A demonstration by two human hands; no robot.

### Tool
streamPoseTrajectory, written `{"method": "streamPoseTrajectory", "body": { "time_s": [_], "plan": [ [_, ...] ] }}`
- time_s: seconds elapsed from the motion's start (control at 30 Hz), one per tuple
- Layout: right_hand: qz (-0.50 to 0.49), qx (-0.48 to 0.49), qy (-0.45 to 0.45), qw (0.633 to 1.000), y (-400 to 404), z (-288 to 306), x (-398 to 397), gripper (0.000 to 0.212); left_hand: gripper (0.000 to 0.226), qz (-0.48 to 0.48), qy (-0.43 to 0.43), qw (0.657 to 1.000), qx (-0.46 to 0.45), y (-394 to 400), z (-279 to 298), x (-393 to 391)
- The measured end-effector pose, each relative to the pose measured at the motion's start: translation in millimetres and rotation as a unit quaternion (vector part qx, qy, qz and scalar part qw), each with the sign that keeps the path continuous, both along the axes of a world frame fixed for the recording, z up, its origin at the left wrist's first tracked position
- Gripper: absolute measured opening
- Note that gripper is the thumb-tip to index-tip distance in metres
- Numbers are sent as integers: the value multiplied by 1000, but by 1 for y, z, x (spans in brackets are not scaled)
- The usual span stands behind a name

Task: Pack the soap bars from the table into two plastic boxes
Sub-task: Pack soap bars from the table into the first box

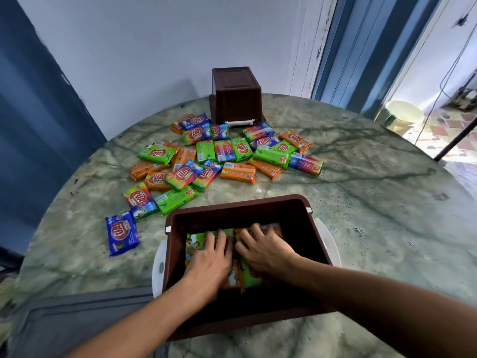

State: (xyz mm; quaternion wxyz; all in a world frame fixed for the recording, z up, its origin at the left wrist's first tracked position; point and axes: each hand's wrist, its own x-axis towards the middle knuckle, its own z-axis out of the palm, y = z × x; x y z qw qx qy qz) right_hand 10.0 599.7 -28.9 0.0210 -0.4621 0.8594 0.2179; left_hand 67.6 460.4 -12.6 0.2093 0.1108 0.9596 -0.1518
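Observation:
A brown plastic box (307, 228) stands open near the table's front edge. Both my hands are inside it. My left hand (211, 259) lies palm down with fingers spread on a green soap bar (195, 244). My right hand (263, 250) presses flat on an orange soap bar (275, 227) beside it. More bars lie under my hands, partly hidden. A second brown box (236, 95) stands upside down at the table's far side. Several wrapped soap bars (224, 151) in green, orange, blue and rainbow wrappers lie scattered between the two boxes.
The round marble-patterned table (374, 197) fills the view. A blue soap bar (122, 232) lies alone left of the near box. White handles (158, 267) stick out from the box's sides. A wall stands behind; an open doorway is at the right.

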Motion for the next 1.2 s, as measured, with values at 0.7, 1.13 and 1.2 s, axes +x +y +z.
{"method": "streamPoseTrajectory", "body": {
  "time_s": [0.7,1.13,1.2],
  "plan": [
    [-555,-570,-515,319,9,29,17,65,120,-32,18,999,-32,-6,-2,4],
    [-151,21,-136,979,4,5,18,68,123,-25,39,999,-23,-5,-10,4],
    [-147,55,-102,982,-9,-2,17,61,123,-30,45,998,-24,-6,-13,4]
  ]
}}
